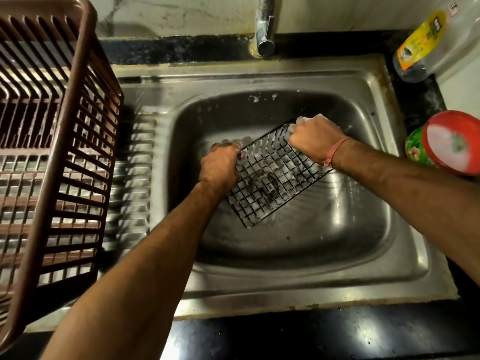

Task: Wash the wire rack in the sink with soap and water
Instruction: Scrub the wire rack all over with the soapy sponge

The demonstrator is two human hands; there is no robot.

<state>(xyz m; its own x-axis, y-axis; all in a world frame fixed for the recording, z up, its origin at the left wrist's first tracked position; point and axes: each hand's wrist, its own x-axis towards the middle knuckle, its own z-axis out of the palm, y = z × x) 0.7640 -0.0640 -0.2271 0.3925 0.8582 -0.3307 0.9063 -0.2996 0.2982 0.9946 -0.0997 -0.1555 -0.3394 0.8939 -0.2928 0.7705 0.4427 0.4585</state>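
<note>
A black wire rack (270,183) with a square grid lies tilted inside the steel sink (337,255), its wires coated in white foam. My left hand (220,167) grips the rack's left edge. My right hand (314,137) is closed in a fist at the rack's far right corner, with foam on its knuckles; what it holds, if anything, is hidden under the fingers. A pink thread band circles my right wrist. The tap (265,24) stands above the basin's far rim with no water running from it.
A brown plastic dish basket (59,152) stands on the ribbed drainboard at the left. A clear bottle with a yellow label (426,45) lies at the back right. A tub with a red rim and white soap (452,144) sits at the right. Black counter runs along the front.
</note>
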